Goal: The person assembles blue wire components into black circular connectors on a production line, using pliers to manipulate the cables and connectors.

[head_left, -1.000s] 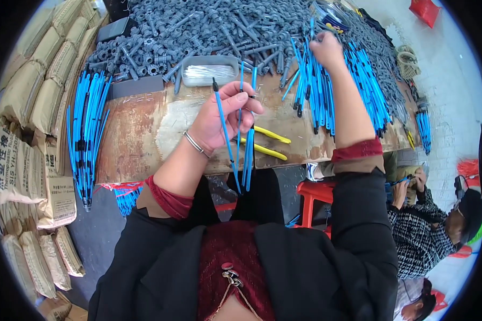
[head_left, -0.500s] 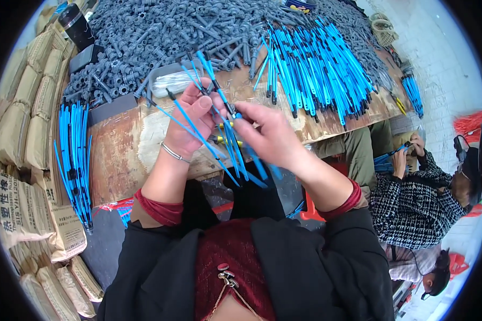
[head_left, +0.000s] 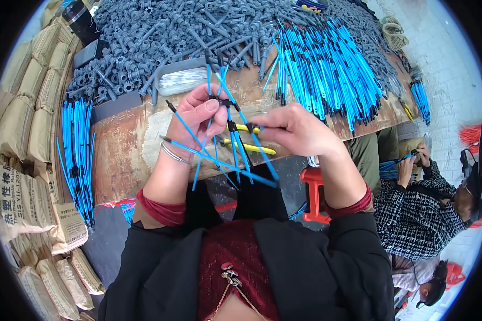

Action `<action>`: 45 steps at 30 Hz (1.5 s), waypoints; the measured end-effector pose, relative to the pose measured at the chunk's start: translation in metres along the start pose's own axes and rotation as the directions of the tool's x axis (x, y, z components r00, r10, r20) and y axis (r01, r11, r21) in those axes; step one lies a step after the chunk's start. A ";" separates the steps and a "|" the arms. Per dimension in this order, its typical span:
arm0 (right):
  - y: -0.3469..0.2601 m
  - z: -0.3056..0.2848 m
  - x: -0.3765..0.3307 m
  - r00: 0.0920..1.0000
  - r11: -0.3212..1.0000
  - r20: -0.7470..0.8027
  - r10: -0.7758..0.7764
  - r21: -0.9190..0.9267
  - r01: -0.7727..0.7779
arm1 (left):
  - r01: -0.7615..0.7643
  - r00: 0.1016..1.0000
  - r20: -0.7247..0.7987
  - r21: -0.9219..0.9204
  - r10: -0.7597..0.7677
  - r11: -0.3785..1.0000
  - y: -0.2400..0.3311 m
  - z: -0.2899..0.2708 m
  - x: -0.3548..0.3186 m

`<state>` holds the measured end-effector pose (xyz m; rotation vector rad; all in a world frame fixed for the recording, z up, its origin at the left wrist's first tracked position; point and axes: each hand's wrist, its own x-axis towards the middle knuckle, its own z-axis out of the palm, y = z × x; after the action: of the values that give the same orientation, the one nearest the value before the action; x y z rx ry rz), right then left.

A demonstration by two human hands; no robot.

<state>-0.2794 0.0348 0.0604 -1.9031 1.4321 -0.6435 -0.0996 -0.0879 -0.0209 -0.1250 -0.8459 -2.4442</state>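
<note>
My left hand (head_left: 198, 113) is closed around a bundle of thin blue rods (head_left: 206, 155) with black joints, some crossing and fanning out below it. A black connector piece (head_left: 227, 102) shows beside its thumb. My right hand (head_left: 300, 128) pinches a small dark joint on one blue rod of the same bundle, to the right of the left hand. Beneath the rods, at the table's near edge, lie yellow-handled pliers (head_left: 257, 148), partly covered.
Grey plastic fittings (head_left: 160, 32) are heaped across the back. A clear tray (head_left: 182, 79) holds thin white strips. Finished-looking blue rods (head_left: 326, 75) lie right, more (head_left: 76, 155) left. Paper sacks (head_left: 27, 128) line the left. A co-worker (head_left: 420, 208) sits right, near a red stool (head_left: 314, 195).
My right hand has moved right, away from my left, drawing a rod's joint outward. The rods have spread apart, and the yellow pliers show more. The view has shifted slightly.
</note>
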 end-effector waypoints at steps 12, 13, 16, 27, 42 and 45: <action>0.133 -0.105 -0.026 0.420 0.339 -0.816 0.396 -0.295 -0.893 | 0.132 0.967 0.235 -0.150 -0.095 0.980 -0.004 0.002 -0.007; 0.143 -0.106 -0.026 0.409 0.278 -0.812 0.416 -0.315 -0.908 | 0.134 0.967 0.237 -0.151 -0.095 0.980 -0.005 0.002 -0.005; 0.150 -0.104 -0.021 0.386 0.156 -0.802 0.456 -0.356 -0.922 | -0.013 0.992 0.123 -0.074 0.022 0.997 -0.012 0.009 -0.003; 0.093 -0.105 -0.029 0.517 0.404 -0.836 -0.183 -0.544 -0.736 | 0.000 0.994 -0.108 -0.085 -0.009 0.996 -0.011 0.002 0.000; -0.058 -0.051 -0.006 0.908 0.925 -0.417 0.045 0.361 0.120 | -0.056 0.995 -0.083 -0.108 0.047 0.993 -0.009 0.003 0.006; -0.027 0.019 0.002 0.894 0.973 -0.385 0.229 0.111 -0.201 | -0.058 0.998 0.007 -0.226 0.061 0.972 -0.010 0.005 0.002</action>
<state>-0.2485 0.0419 0.0681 -1.5862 1.8161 -0.9959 -0.1075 -0.0791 -0.0216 -0.2482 -0.5592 -2.4776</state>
